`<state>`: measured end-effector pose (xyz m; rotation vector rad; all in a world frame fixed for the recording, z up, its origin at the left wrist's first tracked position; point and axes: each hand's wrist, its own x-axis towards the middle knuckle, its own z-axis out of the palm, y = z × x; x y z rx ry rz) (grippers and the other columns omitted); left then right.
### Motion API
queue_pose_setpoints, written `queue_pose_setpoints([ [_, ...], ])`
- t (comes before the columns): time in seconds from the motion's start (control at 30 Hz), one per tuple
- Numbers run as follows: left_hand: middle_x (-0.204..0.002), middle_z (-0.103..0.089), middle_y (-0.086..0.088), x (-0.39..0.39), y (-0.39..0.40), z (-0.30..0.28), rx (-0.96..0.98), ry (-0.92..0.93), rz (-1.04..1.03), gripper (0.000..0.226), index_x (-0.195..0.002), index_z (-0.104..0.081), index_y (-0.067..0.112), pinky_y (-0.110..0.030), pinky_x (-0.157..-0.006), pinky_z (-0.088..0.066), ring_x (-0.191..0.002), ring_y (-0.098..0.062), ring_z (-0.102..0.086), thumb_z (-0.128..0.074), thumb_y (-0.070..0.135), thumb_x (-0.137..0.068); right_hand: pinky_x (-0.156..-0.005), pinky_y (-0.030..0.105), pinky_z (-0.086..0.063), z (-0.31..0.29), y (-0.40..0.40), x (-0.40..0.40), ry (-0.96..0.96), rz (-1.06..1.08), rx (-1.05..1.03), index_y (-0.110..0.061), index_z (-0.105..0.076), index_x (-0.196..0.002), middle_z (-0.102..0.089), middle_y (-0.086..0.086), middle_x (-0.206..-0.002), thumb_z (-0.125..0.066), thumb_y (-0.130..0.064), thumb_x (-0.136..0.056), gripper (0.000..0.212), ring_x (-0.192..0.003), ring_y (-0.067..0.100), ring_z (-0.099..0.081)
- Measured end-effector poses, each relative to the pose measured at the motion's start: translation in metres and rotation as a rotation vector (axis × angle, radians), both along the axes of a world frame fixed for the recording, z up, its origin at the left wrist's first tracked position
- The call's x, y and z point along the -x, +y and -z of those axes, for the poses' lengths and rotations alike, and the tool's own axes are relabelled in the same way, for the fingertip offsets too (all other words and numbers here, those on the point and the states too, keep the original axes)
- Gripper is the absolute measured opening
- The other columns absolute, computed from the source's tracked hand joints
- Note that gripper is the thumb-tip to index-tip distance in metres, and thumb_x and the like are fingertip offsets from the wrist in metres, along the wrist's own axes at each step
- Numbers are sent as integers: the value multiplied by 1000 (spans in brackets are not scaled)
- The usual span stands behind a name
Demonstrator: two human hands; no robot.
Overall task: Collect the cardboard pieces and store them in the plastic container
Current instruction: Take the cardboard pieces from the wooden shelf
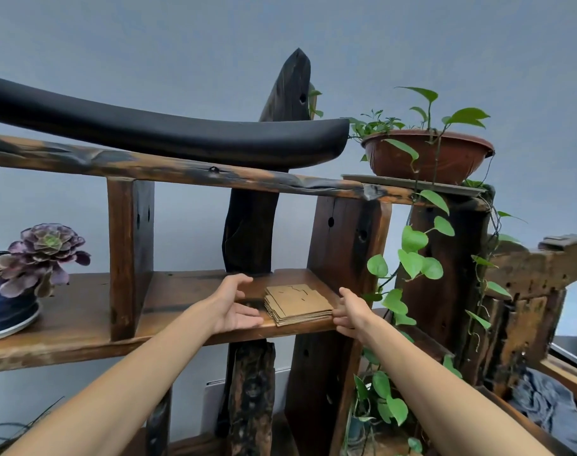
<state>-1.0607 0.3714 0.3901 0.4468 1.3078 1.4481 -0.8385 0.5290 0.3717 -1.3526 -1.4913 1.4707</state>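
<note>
A stack of tan cardboard pieces (297, 303) lies flat near the front edge of a dark wooden shelf (188, 291). My left hand (235, 307) is just left of the stack, palm turned toward it, fingers spread, holding nothing. My right hand (352, 312) is at the stack's right side, fingers apart, with its fingertips at or touching the lower right corner of the stack. No plastic container is in view.
A thick upright post (343, 245) stands right behind the stack. A trailing green vine (412, 255) hangs beside my right hand from a brown pot (428, 159). A purple succulent (47, 255) in a blue pot sits at the shelf's left end. A black curved beam (168, 133) spans above.
</note>
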Motion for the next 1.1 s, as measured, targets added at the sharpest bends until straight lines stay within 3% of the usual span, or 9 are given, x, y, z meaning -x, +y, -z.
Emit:
queue_pose_setpoints([
  [0.13, -143, -47, -40, 4, 10, 1, 72, -65, -37, 82, -156, -16, 3, -55, -97, -54, -124, -54, -56, -59, 35, -94, -80, 35, -55, 0, 7, 4, 18, 7, 28, -14, -48, -145, -63, 9, -119, -41, -49, -103, 55, -108, 24, -65],
  [0.4, -157, -34, -28, -4, 19, 0, 51, -74, -45, 72, -156, -17, 12, -62, -91, -54, -124, -51, -57, -55, 24, -97, -78, 35, -58, 10, 12, 10, 93, 32, 143, -14, -57, -133, -69, 5, -115, -54, -42, -101, 42, -104, 21, -66],
  [0.53, -132, -55, -29, -10, 20, 0, 97, 41, -14, 52, -144, -31, 16, -61, -86, -55, -119, -50, -59, -54, 21, -98, -69, 33, -57, 16, 10, 12, 117, 84, 196, -15, -68, -120, -69, 0, -100, -66, -36, -97, 32, -84, 18, -65],
  [0.6, -132, -56, -25, -13, 20, -1, 134, 115, 3, 39, -131, -36, 15, -60, -83, -57, -118, -46, -61, -55, 20, -98, -63, 31, -59, 19, 10, 12, 151, 107, 215, -12, -68, -117, -72, 4, -102, -71, -28, -95, 28, -81, 19, -66],
  [0.67, -116, -64, -23, -16, 19, 2, 177, 172, 8, 32, -123, -37, 12, -58, -86, -55, -116, -48, -62, -55, 21, -99, -61, 30, -60, 23, 11, 11, 205, 128, 225, -7, -65, -117, -73, 12, -105, -73, -16, -93, 27, -83, 21, -70],
  [0.77, -90, -68, -20, -21, 19, 11, 192, 211, -5, 14, -102, -47, 5, -55, -94, -52, -112, -46, -65, -54, 16, -99, -65, 31, -61, 30, 11, 7, 253, 152, 233, -2, -62, -118, -73, 12, -87, -72, -4, -92, 28, -72, 18, -71],
  [0.83, -84, -70, -17, -25, 19, 18, 179, 216, -45, 10, -90, -54, 8, -52, -98, -53, -98, -40, -69, -56, 13, -99, -61, 30, -61, 33, 8, 3, 272, 146, 241, -1, -61, -117, -74, 11, -84, -71, -3, -92, 28, -67, 16, -72],
  [0.97, -80, -75, -12, -32, 19, 27, 157, 271, -134, 14, -106, -67, 7, -42, -70, -62, -75, -27, -73, -68, 11, -93, -46, 26, -59, 35, -2, -6, 318, 119, 286, -1, -62, -116, -74, 10, -82, -72, -4, -90, 27, -66, 13, -71],
  [1.1, -87, -75, -13, -37, 16, 35, 146, 286, -149, 39, -126, -59, 4, -37, -54, -59, -73, -25, -73, -72, 10, -90, -51, 25, -61, 39, -12, -19, 349, 81, 305, -3, -64, -119, -75, 9, -100, -74, -8, -89, 32, -89, 13, -72],
])
